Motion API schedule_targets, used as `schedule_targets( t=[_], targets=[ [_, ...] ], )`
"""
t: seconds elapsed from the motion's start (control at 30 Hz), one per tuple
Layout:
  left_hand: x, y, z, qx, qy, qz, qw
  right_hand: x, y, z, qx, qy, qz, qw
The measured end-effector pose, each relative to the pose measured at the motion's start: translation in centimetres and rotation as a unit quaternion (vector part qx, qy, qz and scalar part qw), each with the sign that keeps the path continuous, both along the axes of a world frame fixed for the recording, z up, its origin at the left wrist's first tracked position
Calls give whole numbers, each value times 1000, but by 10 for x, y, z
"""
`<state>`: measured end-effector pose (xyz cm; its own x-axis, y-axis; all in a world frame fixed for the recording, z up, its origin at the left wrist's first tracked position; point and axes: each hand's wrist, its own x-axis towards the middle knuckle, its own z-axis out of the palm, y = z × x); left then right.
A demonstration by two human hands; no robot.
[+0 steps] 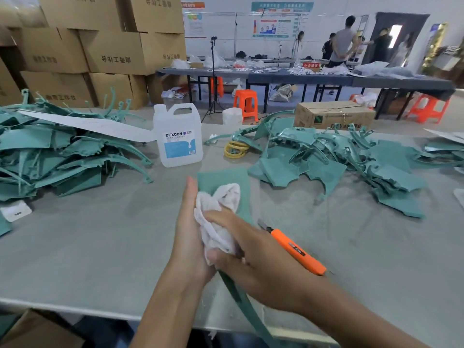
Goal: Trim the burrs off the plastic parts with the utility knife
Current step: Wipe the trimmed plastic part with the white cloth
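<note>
This is a factory workshop floor. Brown cardboard cartons [100,46] are stacked high at the upper left. Heaps of teal moulded plastic parts [62,156] cover both sides of a grey tabletop [100,247]. Behind it stand long work tables [288,77] strewn with bags, orange stools [246,101], wall charts [281,21] and people [342,41] standing at the upper right.

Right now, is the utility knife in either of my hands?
No, the orange utility knife lies on the table beside the right hand, which grips a white cloth.
</note>
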<state>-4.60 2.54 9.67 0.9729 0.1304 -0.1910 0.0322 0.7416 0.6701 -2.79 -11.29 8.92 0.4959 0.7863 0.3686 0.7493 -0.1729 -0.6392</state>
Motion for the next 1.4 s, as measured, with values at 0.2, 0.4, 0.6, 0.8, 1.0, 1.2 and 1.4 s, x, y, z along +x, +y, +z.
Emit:
schedule_targets(
  t=[0.2,0.4,0.6,0.8,1.0,1.2,1.4],
  targets=[
    [-11,-13,0,32,-65,-4,997,27,-10,15,26,-19,-21,999],
    [-18,-14,5,97,-72,44,992,41,-22,22,59,-7,-134,989],
    [-12,-4,10,119,-44,32,991,16,-16,11,1,-68,9,998],
    [-13,4,5,169,-86,124,974,69,-40,32,23,-43,-253,966],
    [6,5,8,278,-68,218,933,-4,-14,6,-19,-98,-32,995],
    [9,24,3,326,-87,343,876,-3,-51,-30,-202,-128,44,970],
    [8,24,-6,330,-95,385,857,21,-68,13,-145,66,50,986]
  ],
)
